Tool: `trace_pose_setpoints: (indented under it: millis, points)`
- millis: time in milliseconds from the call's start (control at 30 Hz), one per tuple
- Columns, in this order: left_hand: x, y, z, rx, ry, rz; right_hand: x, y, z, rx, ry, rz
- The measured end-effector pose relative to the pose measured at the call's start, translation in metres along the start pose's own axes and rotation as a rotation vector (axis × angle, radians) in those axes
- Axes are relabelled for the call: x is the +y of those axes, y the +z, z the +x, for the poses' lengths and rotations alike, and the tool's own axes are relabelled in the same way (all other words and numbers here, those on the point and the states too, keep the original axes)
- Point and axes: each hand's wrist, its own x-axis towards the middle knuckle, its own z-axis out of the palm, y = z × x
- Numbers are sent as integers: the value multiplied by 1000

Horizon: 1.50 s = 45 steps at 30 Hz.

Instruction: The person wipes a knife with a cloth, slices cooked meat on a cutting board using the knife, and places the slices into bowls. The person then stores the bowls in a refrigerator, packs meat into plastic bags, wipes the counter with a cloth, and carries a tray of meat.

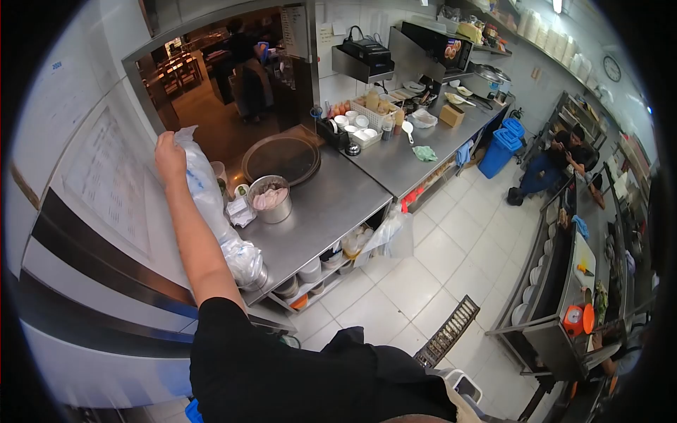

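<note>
My left hand [171,156] reaches out to the far left, its fingers closed on the upper end of a long clear plastic bag [204,192]. The bag lies along the left edge of the steel counter [337,204]; its contents are hard to make out. Beside it stand a clear cup [218,171] and a small white bundle [240,211]. A metal pot [273,210] holding pale pink pieces that look like raw meat is just to the right. Behind the pot lies a round brown tray [281,159]. My right hand is out of view.
White cups [348,121], a bell [352,149] and a green cloth [424,153] occupy the back counter. Blue bins [499,151] stand past its end. A floor grate [448,330] lies near me. One person [560,156] sits at the right; another is partly visible lower right.
</note>
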Motion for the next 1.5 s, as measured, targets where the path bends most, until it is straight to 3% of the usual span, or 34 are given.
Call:
trace_pose_setpoints:
  millis: [33, 133, 267, 533, 633, 767, 867, 1000, 1233, 1333, 1433, 1500]
  points:
    - [2, 3, -1, 97, 44, -135, 5, -4, -1, 11, 1, 5]
    - [3, 11, -3, 186, -121, -120, 16, -28, -16, 60, 13, 27]
    - [16, -3, 23, 242, -17, -78, 30, -44, -25, 85, 1, 42]
    - [63, -4, 92, 453, -11, -22, -39, -21, 4, 28, -111, -55]
    - [98, -19, 84, 178, -215, 65, -69, -11, 8, -2, -151, -96]
    - [86, -19, 32, -32, -306, 28, -97, -6, 10, -27, -192, -144]
    - [76, -24, -12, -181, -518, -49, -110, -4, 10, -37, -214, -172]
    - [44, -8, -47, -147, -410, -119, -120, 1, 7, -53, -234, -207]
    - [74, -15, -25, 226, -268, -94, -120, 5, 0, -64, -239, -205]
    - [80, -17, -13, 217, -191, -260, -114, 10, -4, -69, -223, -181]
    - [105, -12, -14, 152, -315, -382, -104, 14, -9, -73, -206, -154]
    - [117, -13, -14, 204, -217, -437, -97, 17, -11, -71, -188, -130]
